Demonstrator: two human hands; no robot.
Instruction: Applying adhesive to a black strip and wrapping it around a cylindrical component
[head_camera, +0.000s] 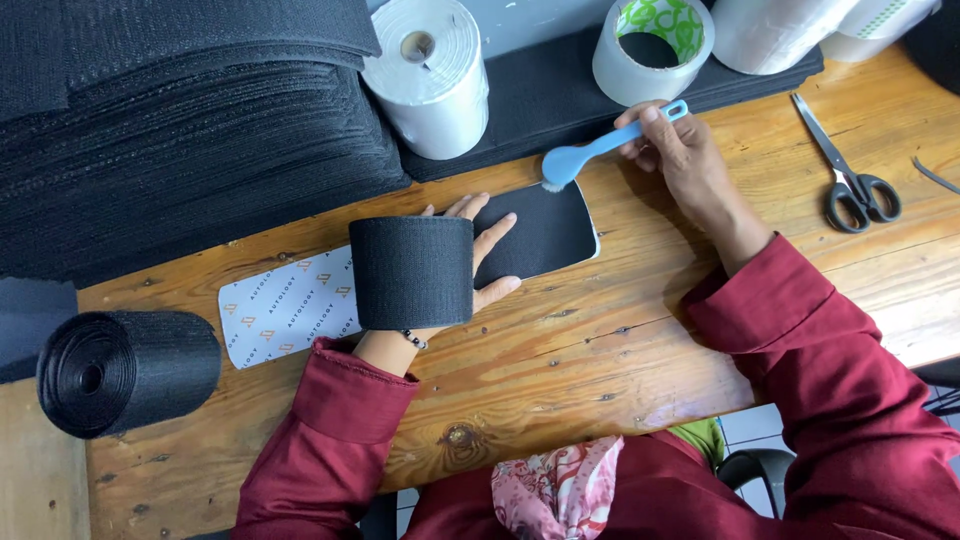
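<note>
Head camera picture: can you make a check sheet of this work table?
Surface: wooden table, knots and marks.
Job's things: black pad on a white printed strip; blue brush, bristles on the pad's edge.
Clutter: scissors, clear tape rolls, black fabric roll, stacked black sheets.
Grips: left hand flat on pad, black band around it; right hand holds brush.
Cables: nothing seen.
Surroundings: tiled floor.

Bright even daylight, soft shadows, sharp focus, slight edge distortion

Light-blue brush (600, 148) tilts, bristles touching the flat black pad (540, 232) (white-edged) on wood.
</note>
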